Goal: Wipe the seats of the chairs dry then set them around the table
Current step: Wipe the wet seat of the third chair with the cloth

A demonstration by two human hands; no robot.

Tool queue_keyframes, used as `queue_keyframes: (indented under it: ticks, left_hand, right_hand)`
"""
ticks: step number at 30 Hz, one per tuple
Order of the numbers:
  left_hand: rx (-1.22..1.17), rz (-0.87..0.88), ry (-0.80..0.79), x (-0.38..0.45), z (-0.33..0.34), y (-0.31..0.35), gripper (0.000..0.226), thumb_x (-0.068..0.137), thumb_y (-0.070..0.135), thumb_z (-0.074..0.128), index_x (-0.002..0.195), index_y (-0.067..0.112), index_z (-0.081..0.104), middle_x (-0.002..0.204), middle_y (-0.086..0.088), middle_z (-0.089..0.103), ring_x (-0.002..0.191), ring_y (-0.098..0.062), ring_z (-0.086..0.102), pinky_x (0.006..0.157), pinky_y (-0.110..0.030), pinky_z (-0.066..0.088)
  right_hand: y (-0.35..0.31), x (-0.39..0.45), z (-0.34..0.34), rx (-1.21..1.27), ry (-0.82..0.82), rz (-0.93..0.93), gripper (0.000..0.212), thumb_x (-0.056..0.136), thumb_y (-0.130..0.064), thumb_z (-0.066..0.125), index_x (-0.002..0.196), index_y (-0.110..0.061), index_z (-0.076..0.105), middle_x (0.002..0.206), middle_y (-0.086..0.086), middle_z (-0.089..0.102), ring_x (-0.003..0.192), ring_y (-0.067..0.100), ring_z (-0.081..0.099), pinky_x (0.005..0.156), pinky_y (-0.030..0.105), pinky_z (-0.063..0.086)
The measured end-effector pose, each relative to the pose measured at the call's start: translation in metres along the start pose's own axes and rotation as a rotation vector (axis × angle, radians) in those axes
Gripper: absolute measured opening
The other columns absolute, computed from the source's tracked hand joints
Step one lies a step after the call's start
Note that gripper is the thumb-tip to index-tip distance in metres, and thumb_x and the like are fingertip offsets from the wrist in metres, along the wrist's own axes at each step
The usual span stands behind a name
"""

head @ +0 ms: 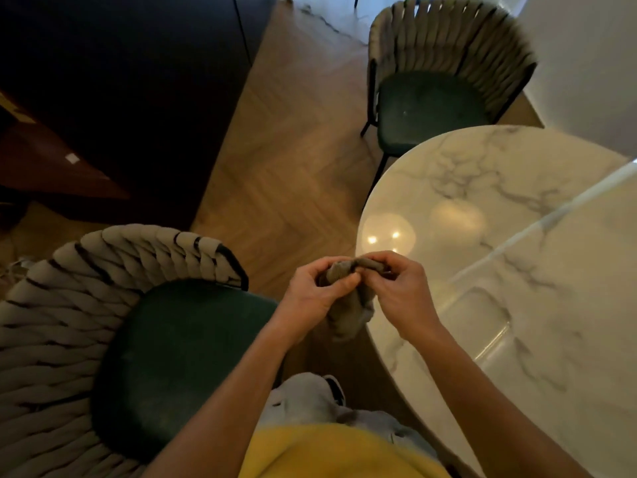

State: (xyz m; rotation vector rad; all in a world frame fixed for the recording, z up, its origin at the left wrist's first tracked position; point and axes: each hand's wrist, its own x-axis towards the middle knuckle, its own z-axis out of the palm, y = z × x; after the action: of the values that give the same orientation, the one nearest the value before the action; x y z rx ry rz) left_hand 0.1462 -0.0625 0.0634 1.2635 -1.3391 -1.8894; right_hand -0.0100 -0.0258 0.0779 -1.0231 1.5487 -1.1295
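Cloth [348, 298] between both hands' grip

Near chair [103, 339]: its woven backrest curves around the left and far side; the dark seat is open from above and from the right.
Table [517, 236]: its round marble edge stands just beside the hands on the right.
Floor strip [293, 150]: open wood floor runs between the dark cabinet [138, 81] and the table.
Far chair [444, 81]: it stands against the far table edge, seat open from above.
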Motion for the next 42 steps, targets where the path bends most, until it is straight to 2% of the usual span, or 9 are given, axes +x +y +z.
queue_keyframes:
  ticks: [7, 14, 16, 20, 23, 27, 31, 36, 42]
  left_hand:
    - [0.056, -0.037, -0.093, 0.057, 0.015, 0.042, 0.026, 0.085, 0.029, 0.070, 0.107, 0.015, 0.063, 0.099, 0.002, 0.065, 0.085, -0.002, 0.065, 0.068, -0.017, 0.053]
    - [0.029, -0.032, -0.261, 0.135, 0.036, 0.078, 0.028, 0.076, 0.027, 0.073, 0.096, 0.011, 0.063, 0.087, 0.003, 0.066, 0.078, -0.002, 0.065, 0.069, -0.017, 0.054]
    - [-0.007, -0.080, -0.325, 0.163, 0.039, 0.087, 0.033, 0.074, 0.025, 0.076, 0.099, 0.011, 0.060, 0.094, -0.002, 0.062, 0.084, -0.006, 0.064, 0.070, -0.020, 0.054]
    - [-0.045, -0.206, -0.435, 0.205, 0.048, 0.104, 0.050, 0.075, 0.014, 0.076, 0.122, 0.013, 0.060, 0.117, -0.007, 0.061, 0.108, -0.021, 0.062, 0.084, -0.032, 0.056]
    - [0.013, -0.286, -0.498, 0.229, 0.055, 0.120, 0.037, 0.078, 0.017, 0.074, 0.114, 0.013, 0.066, 0.108, -0.005, 0.070, 0.102, -0.019, 0.068, 0.085, -0.034, 0.056]
    - [-0.004, -0.376, -0.510, 0.250, 0.059, 0.134, 0.028, 0.081, 0.022, 0.070, 0.107, 0.013, 0.069, 0.100, -0.006, 0.074, 0.098, -0.021, 0.070, 0.079, -0.035, 0.056]
    - [-0.036, -0.441, -0.435, 0.257, 0.063, 0.142, 0.019, 0.091, 0.023, 0.062, 0.106, 0.015, 0.069, 0.094, -0.007, 0.074, 0.094, -0.024, 0.069, 0.075, -0.037, 0.056]
    - [-0.110, -0.440, -0.376, 0.254, 0.058, 0.141, 0.029, 0.086, 0.019, 0.067, 0.115, 0.017, 0.064, 0.109, -0.008, 0.070, 0.101, -0.026, 0.068, 0.079, -0.040, 0.057]
    - [-0.090, -0.396, -0.449, 0.272, 0.031, 0.144, 0.054, 0.072, 0.004, 0.074, 0.122, 0.018, 0.060, 0.125, -0.010, 0.060, 0.113, -0.028, 0.061, 0.090, -0.046, 0.055]
  right_hand:
    - [-0.026, 0.037, -0.046, -0.045, 0.157, 0.036, 0.008, 0.088, -0.017, 0.067, 0.092, -0.024, 0.069, 0.086, -0.007, 0.068, 0.088, 0.007, 0.064, 0.070, 0.018, 0.053]
    - [-0.035, 0.077, -0.087, 0.031, 0.234, 0.090, 0.007, 0.093, -0.020, 0.058, 0.098, -0.019, 0.063, 0.093, 0.000, 0.064, 0.093, 0.015, 0.061, 0.072, 0.022, 0.050]
    - [-0.037, 0.091, -0.098, 0.080, 0.296, 0.138, 0.008, 0.093, -0.021, 0.057, 0.099, -0.018, 0.062, 0.096, 0.002, 0.064, 0.094, 0.018, 0.061, 0.073, 0.024, 0.050]
    - [-0.041, 0.115, -0.116, 0.113, 0.422, 0.214, 0.008, 0.093, -0.026, 0.059, 0.099, -0.023, 0.063, 0.098, 0.002, 0.064, 0.096, 0.019, 0.061, 0.077, 0.032, 0.054]
    - [-0.045, 0.128, -0.124, 0.125, 0.518, 0.246, 0.007, 0.092, -0.029, 0.061, 0.097, -0.027, 0.065, 0.097, 0.000, 0.065, 0.095, 0.019, 0.062, 0.078, 0.035, 0.056]
    - [-0.047, 0.136, -0.130, 0.267, 0.581, 0.284, 0.018, 0.089, -0.027, 0.065, 0.107, -0.028, 0.066, 0.107, -0.002, 0.065, 0.101, 0.019, 0.061, 0.080, 0.036, 0.057]
    - [-0.044, 0.143, -0.128, 0.446, 0.648, 0.327, 0.024, 0.091, -0.025, 0.063, 0.115, -0.025, 0.064, 0.113, 0.002, 0.066, 0.107, 0.025, 0.062, 0.082, 0.041, 0.057]
    - [-0.046, 0.155, -0.117, 0.351, 0.764, 0.388, 0.019, 0.096, -0.034, 0.055, 0.115, -0.033, 0.055, 0.111, 0.000, 0.062, 0.099, 0.026, 0.062, 0.071, 0.055, 0.058]
    - [-0.054, 0.188, -0.107, 0.275, 0.760, 0.346, 0.014, 0.097, -0.038, 0.048, 0.109, -0.033, 0.055, 0.110, -0.002, 0.059, 0.097, 0.017, 0.059, 0.081, 0.042, 0.058]
